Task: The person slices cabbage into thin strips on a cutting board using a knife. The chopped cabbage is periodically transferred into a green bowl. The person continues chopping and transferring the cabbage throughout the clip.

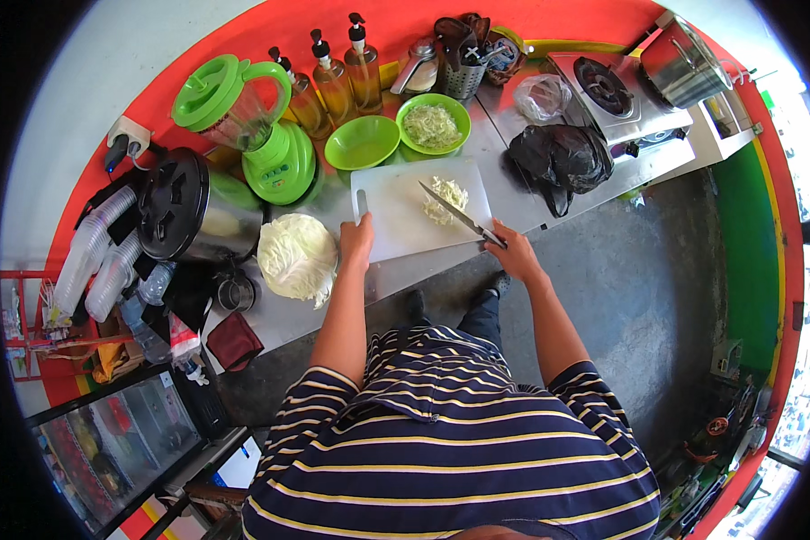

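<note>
My left hand grips the near left edge of a white plastic cutting board, just below its handle slot. A kitchen knife with a dark handle is in my right hand, at the board's right edge. Its blade points away and to the left, across a small heap of shredded cabbage. Past the board's far edge stand a green bowl of shredded cabbage and a second green bowl with nothing visible in it. Left of my left hand lies a cabbage, partly cut or peeled.
A green blender and several pump bottles line the back. Right of the board lies a black plastic bag, before a gas stove with a steel pot. A black-lidded steel container stands left.
</note>
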A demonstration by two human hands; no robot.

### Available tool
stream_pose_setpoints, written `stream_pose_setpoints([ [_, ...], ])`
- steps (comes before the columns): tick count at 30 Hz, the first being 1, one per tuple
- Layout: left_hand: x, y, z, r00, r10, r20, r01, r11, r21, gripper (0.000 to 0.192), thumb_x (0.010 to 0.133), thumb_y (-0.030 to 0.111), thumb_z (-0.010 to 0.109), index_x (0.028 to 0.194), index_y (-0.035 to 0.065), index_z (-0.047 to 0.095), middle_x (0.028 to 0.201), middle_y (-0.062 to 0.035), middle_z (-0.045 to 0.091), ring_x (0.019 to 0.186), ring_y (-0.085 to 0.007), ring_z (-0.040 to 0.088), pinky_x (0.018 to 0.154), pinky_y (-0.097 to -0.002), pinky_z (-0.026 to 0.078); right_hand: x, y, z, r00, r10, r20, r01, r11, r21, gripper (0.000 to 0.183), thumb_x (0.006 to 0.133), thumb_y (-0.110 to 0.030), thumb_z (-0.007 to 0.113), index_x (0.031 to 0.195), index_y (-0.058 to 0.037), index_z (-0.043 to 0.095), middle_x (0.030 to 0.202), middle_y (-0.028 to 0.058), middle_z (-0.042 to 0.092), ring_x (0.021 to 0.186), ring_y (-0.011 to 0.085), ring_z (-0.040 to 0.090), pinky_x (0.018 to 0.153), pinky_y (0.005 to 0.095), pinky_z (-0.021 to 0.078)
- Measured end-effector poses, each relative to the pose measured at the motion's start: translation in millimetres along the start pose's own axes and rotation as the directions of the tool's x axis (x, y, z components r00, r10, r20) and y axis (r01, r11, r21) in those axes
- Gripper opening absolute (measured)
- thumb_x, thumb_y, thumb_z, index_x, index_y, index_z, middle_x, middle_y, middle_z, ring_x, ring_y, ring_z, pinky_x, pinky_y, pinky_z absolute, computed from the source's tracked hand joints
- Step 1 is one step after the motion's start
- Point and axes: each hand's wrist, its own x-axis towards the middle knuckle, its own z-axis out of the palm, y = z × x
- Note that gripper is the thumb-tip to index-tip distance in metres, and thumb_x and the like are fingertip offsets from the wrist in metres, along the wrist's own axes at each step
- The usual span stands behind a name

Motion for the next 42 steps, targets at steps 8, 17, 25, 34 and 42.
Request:
stream_pose_setpoints([
  [8, -83, 22, -44, 0.760, -0.010, 0.649, 0.345, 0.853, -0.391, 0.010, 0.084, 0.011, 0.067, 0.092, 0.0104, 0.063, 0.080, 0.0018, 0.058, 0.072, -0.0141, 0.055, 0.071, -0.0306, 0.049, -8, 18, 4, 0.993, 0.051, -0.107, -0.039, 0.993, 0.111, 0.048, 0.091, -0.020, 0.076, 0.133, 0.0023, 0.067, 0.151, 0.0230, 0.056, 0.142, 0.0393, 0.052, 0.116, 0.0418, 0.0435],
  [17, -102, 11, -48, 0.619, 0.192, 0.762, 0.414, 0.745, -0.524, 0.034, 0.079, 0.003, 0.064, 0.113, 0.0029, 0.067, 0.087, -0.0025, 0.065, 0.078, -0.0149, 0.062, 0.080, -0.0318, 0.053, -30, -11, -45, 0.969, 0.042, -0.244, -0.038, 0.999, 0.022, 0.030, 0.091, -0.018, 0.075, 0.112, 0.0030, 0.073, 0.110, 0.0206, 0.073, 0.093, 0.0347, 0.068, 0.085, 0.0424, 0.0529],
  [25, -116, 44, -22, 0.562, 0.355, 0.747, 0.471, 0.606, -0.641, 0.061, 0.074, -0.001, 0.057, 0.134, -0.0037, 0.060, 0.122, -0.0155, 0.070, 0.115, -0.0300, 0.067, 0.105, -0.0423, 0.053, -59, -75, -94, 0.955, 0.245, -0.168, -0.164, 0.906, 0.389, 0.030, 0.099, -0.026, 0.070, 0.102, 0.0038, 0.075, 0.073, 0.0063, 0.068, 0.065, 0.0148, 0.057, 0.065, 0.0342, 0.0473],
  [34, -106, 106, 5, 0.449, 0.477, 0.755, 0.531, 0.537, -0.655, 0.066, 0.072, -0.005, 0.054, 0.137, -0.0015, 0.058, 0.128, -0.0140, 0.068, 0.120, -0.0305, 0.065, 0.107, -0.0427, 0.053, -68, -94, -124, 0.950, 0.291, -0.116, -0.183, 0.817, 0.547, 0.035, 0.104, -0.034, 0.067, 0.099, -0.0011, 0.078, 0.070, -0.0012, 0.064, 0.057, 0.0060, 0.051, 0.052, 0.0275, 0.0407],
  [42, -104, 151, 18, 0.317, 0.528, 0.788, 0.588, 0.543, -0.600, 0.065, 0.071, -0.006, 0.054, 0.137, -0.0066, 0.058, 0.134, -0.0188, 0.067, 0.126, -0.0333, 0.065, 0.111, -0.0459, 0.053, -100, -69, -147, 0.942, 0.312, -0.127, -0.186, 0.797, 0.575, 0.037, 0.103, -0.037, 0.067, 0.100, -0.0022, 0.078, 0.070, -0.0020, 0.063, 0.055, 0.0058, 0.050, 0.049, 0.0263, 0.0401],
])
